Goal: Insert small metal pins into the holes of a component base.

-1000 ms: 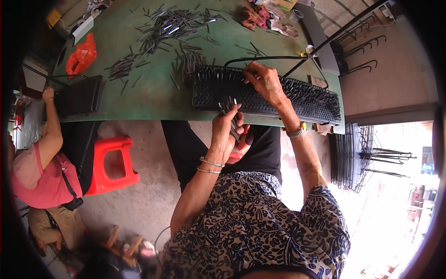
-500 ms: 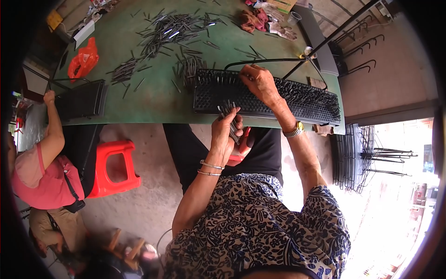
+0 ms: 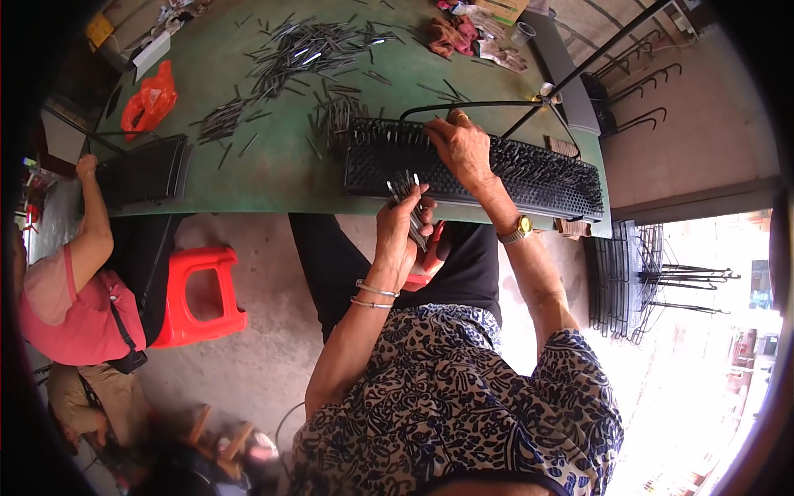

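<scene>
My left hand [image 3: 397, 231] is closed round a bundle of thin dark sticks [image 3: 405, 195], a few with pale ends. It hangs just in front of a long black perforated rack [image 3: 377, 172] at the table's near edge. Over the back part of that rack, my right hand [image 3: 465, 150] bends its fingers together; whatever is between the fingertips is too small or hidden to make out. Rows of upright dark sticks [image 3: 546, 169] fill much of the rack's back and right side, while bare holes show at its front left.
The green table [image 3: 273, 182] carries a large heap of loose dark sticks [image 3: 318, 50] and smaller piles. A black bar [image 3: 529, 121] rises behind the rack. An orange plastic bag [image 3: 150, 101] lies left. Beyond a red stool [image 3: 198, 298], another person's arm [image 3: 95, 207] reaches a second rack.
My right hand has shifted slightly, its fingertips lifting near the rack's back edge. The left hand keeps its bundle in nearly the same place. The whole view has tilted a little.
</scene>
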A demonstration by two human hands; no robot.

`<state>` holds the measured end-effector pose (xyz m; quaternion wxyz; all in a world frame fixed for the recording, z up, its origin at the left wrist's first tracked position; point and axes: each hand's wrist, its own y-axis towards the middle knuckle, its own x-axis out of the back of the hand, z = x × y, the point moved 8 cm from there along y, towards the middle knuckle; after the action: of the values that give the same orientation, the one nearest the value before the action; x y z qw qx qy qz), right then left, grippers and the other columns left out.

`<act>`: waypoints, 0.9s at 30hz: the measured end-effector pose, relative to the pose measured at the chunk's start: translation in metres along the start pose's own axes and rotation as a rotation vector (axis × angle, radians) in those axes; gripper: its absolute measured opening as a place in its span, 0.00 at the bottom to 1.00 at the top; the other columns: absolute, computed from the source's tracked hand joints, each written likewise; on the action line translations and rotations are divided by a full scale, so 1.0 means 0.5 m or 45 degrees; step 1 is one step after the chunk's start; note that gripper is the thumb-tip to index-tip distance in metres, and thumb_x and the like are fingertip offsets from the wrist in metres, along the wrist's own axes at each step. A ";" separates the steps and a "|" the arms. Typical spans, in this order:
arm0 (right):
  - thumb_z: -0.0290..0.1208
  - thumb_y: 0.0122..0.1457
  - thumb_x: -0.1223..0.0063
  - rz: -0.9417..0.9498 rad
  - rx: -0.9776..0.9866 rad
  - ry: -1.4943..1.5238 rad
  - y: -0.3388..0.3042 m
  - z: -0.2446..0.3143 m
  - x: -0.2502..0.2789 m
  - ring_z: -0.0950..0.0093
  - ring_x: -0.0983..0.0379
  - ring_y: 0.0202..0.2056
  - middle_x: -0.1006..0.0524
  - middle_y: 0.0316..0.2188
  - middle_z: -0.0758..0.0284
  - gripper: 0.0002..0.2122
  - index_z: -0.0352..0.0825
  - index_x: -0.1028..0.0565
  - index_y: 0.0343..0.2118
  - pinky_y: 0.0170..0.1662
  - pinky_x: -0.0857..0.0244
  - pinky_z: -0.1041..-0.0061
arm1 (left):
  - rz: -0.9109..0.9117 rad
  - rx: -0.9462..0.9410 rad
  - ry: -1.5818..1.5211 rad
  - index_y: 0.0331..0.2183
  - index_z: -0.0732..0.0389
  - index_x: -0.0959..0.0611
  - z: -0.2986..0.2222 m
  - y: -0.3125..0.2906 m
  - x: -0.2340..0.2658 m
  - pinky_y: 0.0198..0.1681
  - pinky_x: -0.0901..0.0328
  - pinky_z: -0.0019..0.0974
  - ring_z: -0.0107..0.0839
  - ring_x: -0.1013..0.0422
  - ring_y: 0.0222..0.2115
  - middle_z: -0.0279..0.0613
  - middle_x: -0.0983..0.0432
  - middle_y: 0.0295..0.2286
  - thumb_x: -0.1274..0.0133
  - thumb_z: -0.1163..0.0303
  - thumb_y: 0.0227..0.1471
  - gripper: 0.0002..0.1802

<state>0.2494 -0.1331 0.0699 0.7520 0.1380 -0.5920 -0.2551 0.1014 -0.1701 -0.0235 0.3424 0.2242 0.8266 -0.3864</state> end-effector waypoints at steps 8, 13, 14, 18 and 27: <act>0.36 0.52 0.44 0.115 -0.121 0.071 -0.017 0.000 -0.009 0.61 0.27 0.33 0.27 0.31 0.62 0.06 0.44 0.21 0.32 0.35 0.33 0.64 | 0.011 0.002 0.028 0.40 0.65 0.23 -0.005 -0.009 -0.003 0.17 0.45 0.24 0.22 0.36 0.20 0.41 0.26 0.25 0.46 0.64 0.56 0.15; 0.38 0.53 0.43 0.023 -0.164 -0.108 -0.025 -0.016 0.008 0.60 0.26 0.33 0.25 0.33 0.61 0.08 0.44 0.19 0.34 0.34 0.31 0.65 | 0.015 -0.001 0.019 0.40 0.65 0.22 -0.011 -0.013 -0.009 0.17 0.46 0.23 0.21 0.36 0.20 0.42 0.26 0.26 0.46 0.65 0.55 0.14; 0.39 0.53 0.42 0.040 -0.169 -0.105 -0.027 -0.019 0.006 0.59 0.26 0.33 0.25 0.32 0.60 0.09 0.44 0.19 0.35 0.34 0.31 0.65 | 0.021 0.003 0.019 0.40 0.65 0.22 -0.011 -0.014 -0.012 0.17 0.46 0.23 0.21 0.35 0.19 0.43 0.25 0.26 0.46 0.66 0.55 0.14; 0.39 0.53 0.43 0.070 -0.239 0.008 -0.024 0.013 0.033 0.62 0.26 0.33 0.26 0.32 0.60 0.09 0.40 0.20 0.33 0.36 0.32 0.66 | 0.008 0.003 0.014 0.40 0.65 0.22 -0.017 -0.011 -0.003 0.16 0.46 0.23 0.21 0.35 0.19 0.45 0.25 0.27 0.46 0.67 0.55 0.13; 0.29 0.56 0.45 1.030 -0.501 1.206 -0.072 0.079 -0.027 0.81 0.28 0.31 0.23 0.26 0.68 0.08 0.28 0.24 0.33 0.35 0.34 0.81 | 0.003 -0.096 0.261 0.35 0.62 0.22 -0.054 -0.027 -0.003 0.15 0.45 0.22 0.21 0.33 0.18 0.44 0.21 0.28 0.42 0.63 0.52 0.13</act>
<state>0.2012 -0.1519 0.0505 0.9793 -0.1387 -0.1440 0.0329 0.0834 -0.1571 -0.0032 0.2648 0.2506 0.8709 -0.3295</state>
